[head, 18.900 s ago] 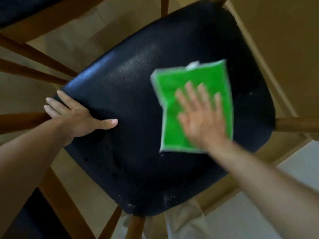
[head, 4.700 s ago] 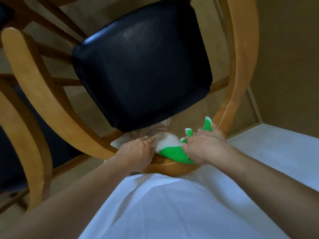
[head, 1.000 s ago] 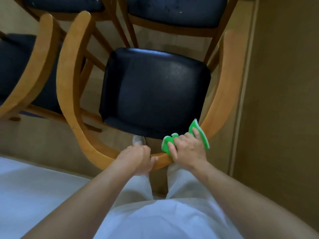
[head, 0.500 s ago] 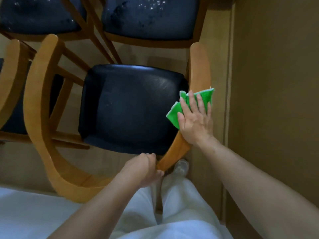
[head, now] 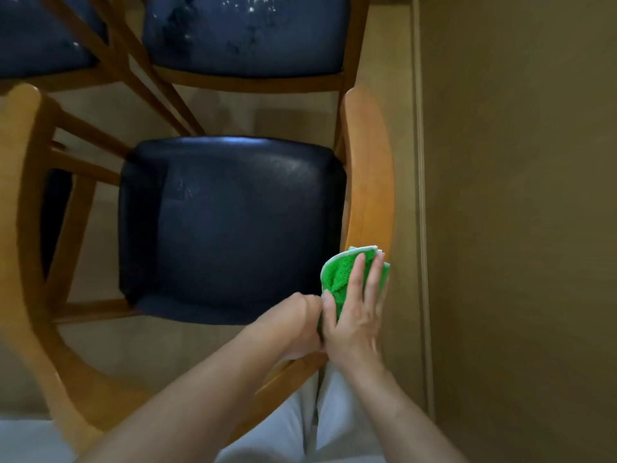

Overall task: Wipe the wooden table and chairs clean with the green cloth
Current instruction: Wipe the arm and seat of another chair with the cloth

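Note:
A wooden chair with a curved frame (head: pixel 369 168) and a black padded seat (head: pixel 230 228) stands below me, seen from above. The green cloth (head: pixel 337 274) lies folded over the right arm of that frame. My right hand (head: pixel 355 312) presses the cloth onto the wood with straight fingers. My left hand (head: pixel 300 325) grips the frame just left of the cloth, fingers curled round the wood.
Two more dark-seated chairs (head: pixel 247 31) stand beyond, their seats speckled with dust. Another chair's wooden back (head: pixel 20 202) curves along the left. A brown wall (head: pixel 517 212) rises close on the right. My white trousers (head: pixel 320 426) fill the bottom.
My right hand has slid the cloth back down the chair's right arm toward me, until it touches my left hand. The left hand keeps its grip on the frame.

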Demonstrator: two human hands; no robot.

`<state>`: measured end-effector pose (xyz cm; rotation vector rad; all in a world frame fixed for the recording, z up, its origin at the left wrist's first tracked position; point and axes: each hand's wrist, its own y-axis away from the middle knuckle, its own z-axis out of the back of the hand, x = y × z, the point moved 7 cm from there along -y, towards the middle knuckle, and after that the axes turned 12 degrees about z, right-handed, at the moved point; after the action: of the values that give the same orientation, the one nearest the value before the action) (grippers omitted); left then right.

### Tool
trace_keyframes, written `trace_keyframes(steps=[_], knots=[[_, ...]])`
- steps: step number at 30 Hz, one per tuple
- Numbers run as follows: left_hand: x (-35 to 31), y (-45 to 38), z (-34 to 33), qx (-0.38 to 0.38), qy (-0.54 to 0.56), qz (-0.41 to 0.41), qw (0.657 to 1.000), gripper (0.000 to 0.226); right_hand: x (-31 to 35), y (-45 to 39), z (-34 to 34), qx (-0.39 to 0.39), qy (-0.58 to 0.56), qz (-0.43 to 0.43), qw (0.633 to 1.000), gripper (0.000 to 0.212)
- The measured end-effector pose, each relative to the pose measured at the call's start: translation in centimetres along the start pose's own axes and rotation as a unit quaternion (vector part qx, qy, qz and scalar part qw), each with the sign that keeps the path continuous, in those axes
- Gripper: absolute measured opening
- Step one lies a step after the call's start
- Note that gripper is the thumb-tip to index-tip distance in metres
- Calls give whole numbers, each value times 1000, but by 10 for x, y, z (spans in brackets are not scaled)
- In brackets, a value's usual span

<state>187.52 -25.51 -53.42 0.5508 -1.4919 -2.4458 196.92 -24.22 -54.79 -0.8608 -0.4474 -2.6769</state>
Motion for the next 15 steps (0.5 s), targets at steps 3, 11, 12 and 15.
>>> trace_keyframes(steps=[3,11,12,15], knots=[[12,-6,-6,33,95,20,995,58,5,-29,15,-51,14,-5,999,80],[12,-13,-16,122,90,55,987,48,-9,-208,73,-70,38,-66,995,69],[13,-14,-16,134,89,64,985,49,-6,-228,76,-63,37,-66,995,65],[14,-13,-12,171,97,75,978,53,9,-245,80,-66,69,-46,994,64]])
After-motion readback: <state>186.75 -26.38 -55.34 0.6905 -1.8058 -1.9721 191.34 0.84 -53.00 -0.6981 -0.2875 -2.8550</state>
